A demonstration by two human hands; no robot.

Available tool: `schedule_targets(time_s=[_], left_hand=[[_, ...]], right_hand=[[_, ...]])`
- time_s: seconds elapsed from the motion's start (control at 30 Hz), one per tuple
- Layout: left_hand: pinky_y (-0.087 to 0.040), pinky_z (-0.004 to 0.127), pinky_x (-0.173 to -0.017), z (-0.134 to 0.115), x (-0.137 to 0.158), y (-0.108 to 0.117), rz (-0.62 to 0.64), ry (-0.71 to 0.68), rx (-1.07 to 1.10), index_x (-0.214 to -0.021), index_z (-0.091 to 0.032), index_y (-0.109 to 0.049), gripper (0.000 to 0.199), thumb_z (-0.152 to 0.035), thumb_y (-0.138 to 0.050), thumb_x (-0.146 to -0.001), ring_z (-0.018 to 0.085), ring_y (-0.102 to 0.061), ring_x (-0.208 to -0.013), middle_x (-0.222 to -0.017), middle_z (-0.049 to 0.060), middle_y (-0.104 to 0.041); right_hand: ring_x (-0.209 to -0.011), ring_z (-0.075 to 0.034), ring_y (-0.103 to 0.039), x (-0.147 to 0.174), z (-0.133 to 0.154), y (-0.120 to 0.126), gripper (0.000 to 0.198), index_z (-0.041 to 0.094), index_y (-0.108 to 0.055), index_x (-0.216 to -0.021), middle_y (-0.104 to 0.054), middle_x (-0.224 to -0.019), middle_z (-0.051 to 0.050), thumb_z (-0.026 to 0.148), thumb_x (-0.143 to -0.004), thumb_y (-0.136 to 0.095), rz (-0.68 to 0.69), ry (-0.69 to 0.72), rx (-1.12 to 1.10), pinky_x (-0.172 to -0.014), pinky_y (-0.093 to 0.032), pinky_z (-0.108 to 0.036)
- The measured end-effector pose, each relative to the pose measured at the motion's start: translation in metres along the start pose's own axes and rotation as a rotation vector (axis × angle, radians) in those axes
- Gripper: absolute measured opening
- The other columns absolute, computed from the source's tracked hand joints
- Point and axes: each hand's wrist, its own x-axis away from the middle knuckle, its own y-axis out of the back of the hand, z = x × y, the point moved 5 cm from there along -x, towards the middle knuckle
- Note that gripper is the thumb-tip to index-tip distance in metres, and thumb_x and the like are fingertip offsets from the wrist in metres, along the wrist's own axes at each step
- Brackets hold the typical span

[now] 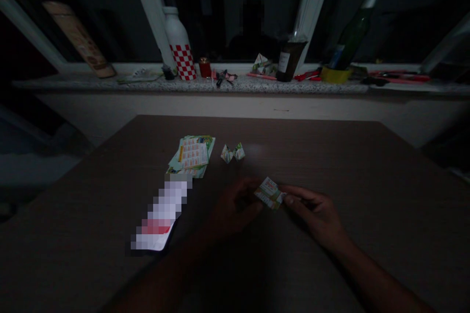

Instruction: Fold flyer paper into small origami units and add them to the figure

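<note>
The left hand and right hand both pinch a folded printed paper, right of and nearer than the leaflet stack; a bow-shaped folded paper sits just right of that stack.

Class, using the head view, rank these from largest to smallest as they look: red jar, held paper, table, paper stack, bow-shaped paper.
1. Table
2. Paper stack
3. Held paper, perhaps helped by being nearer the camera
4. Red jar and bow-shaped paper: too alike to rank
</note>
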Motion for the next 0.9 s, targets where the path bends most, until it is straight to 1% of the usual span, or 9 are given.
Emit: schedule_targets(time_s=[0.1,0.17,0.23,0.43,0.53,0.63,0.7,0.8,0.9], left_hand=[[-0.047,0.034,-0.084,-0.002,0.003,0.002,-0.039,-0.052,-0.167,-0.113,-0.02,-0.056,0.035,-0.02,-0.063,-0.079,0.02,-0.061,-0.095,-0.106,0.006,-0.064],[-0.047,0.033,-0.083,-0.004,0.003,0.003,-0.075,-0.073,-0.24,-0.106,-0.02,-0.06,0.027,-0.021,-0.063,-0.079,0.02,-0.061,-0.093,-0.101,0.006,-0.065],[-0.047,0.032,-0.083,-0.006,0.003,0.004,-0.084,-0.091,-0.289,-0.099,-0.019,-0.063,0.019,-0.021,-0.062,-0.08,0.019,-0.061,-0.092,-0.098,0.005,-0.066],[-0.048,0.029,-0.078,-0.011,0.002,0.004,-0.11,-0.099,-0.228,-0.092,-0.018,-0.065,0.014,-0.022,-0.064,-0.079,0.018,-0.062,-0.088,-0.093,0.005,-0.067],[-0.048,0.029,-0.076,-0.01,0.002,0.004,-0.123,-0.107,-0.207,-0.089,-0.017,-0.065,0.011,-0.021,-0.065,-0.079,0.018,-0.062,-0.086,-0.09,0.005,-0.067],[-0.047,0.029,-0.075,-0.009,0.002,0.003,-0.101,-0.135,-0.201,-0.089,-0.018,-0.065,0.01,-0.021,-0.065,-0.079,0.017,-0.062,-0.083,-0.087,0.004,-0.066],[-0.047,0.029,-0.074,-0.009,0.002,0.001,-0.078,-0.148,-0.206,-0.089,-0.017,-0.065,0.011,-0.021,-0.065,-0.079,0.017,-0.062,-0.082,-0.087,0.004,-0.066],[-0.047,0.029,-0.074,-0.01,0.003,-0.001,-0.063,-0.162,-0.216,-0.089,-0.017,-0.066,0.011,-0.021,-0.065,-0.079,0.017,-0.061,-0.082,-0.087,0.004,-0.066],[-0.046,0.028,-0.075,-0.011,0.003,-0.002,-0.056,-0.161,-0.225,-0.089,-0.016,-0.066,0.01,-0.021,-0.065,-0.08,0.017,-0.061,-0.082,-0.088,0.004,-0.066]], right_hand=[[-0.082,-0.02,-0.072,0.0,0.0,0.0,0.018,0.024,-0.074,-0.095,-0.076,-0.092,-0.004,0.029,-0.078,-0.068,-0.012,0.006,-0.017,-0.076,-0.058,-0.031],[-0.081,-0.018,-0.072,0.0,-0.001,-0.002,0.019,0.025,-0.073,-0.096,-0.076,-0.091,-0.003,0.026,-0.078,-0.069,-0.002,0.017,-0.028,-0.075,-0.057,-0.028],[-0.08,-0.016,-0.071,0.001,0.0,-0.004,0.02,0.026,-0.073,-0.098,-0.076,-0.091,-0.002,0.023,-0.078,-0.069,0.016,0.038,-0.036,-0.074,-0.057,-0.025],[-0.077,-0.014,-0.07,0.003,0.002,-0.006,0.024,0.027,-0.071,-0.1,-0.076,-0.088,-0.002,0.018,-0.078,-0.068,0.066,0.099,-0.019,-0.07,-0.055,-0.021],[-0.082,-0.015,-0.07,0.005,-0.001,-0.007,0.026,0.028,-0.069,-0.104,-0.075,-0.091,-0.003,0.019,-0.08,-0.067,0.113,0.098,-0.045,-0.073,-0.055,-0.024],[-0.089,-0.018,-0.068,0.006,-0.003,-0.008,0.031,0.029,-0.065,-0.111,-0.073,-0.099,-0.004,0.021,-0.081,-0.066,0.178,0.102,-0.043,-0.078,-0.054,-0.029],[-0.09,-0.019,-0.067,0.007,-0.002,-0.008,0.033,0.028,-0.064,-0.112,-0.072,-0.101,-0.005,0.022,-0.08,-0.067,0.204,0.128,0.024,-0.078,-0.054,-0.03],[-0.086,-0.019,-0.065,0.008,0.0,-0.008,0.03,0.026,-0.066,-0.108,-0.07,-0.099,-0.005,0.022,-0.078,-0.069,0.212,0.171,0.17,-0.073,-0.052,-0.028],[-0.083,-0.018,-0.064,0.008,0.001,-0.008,0.028,0.025,-0.067,-0.107,-0.069,-0.098,-0.005,0.024,-0.078,-0.068,0.217,0.174,0.217,-0.069,-0.051,-0.027]])
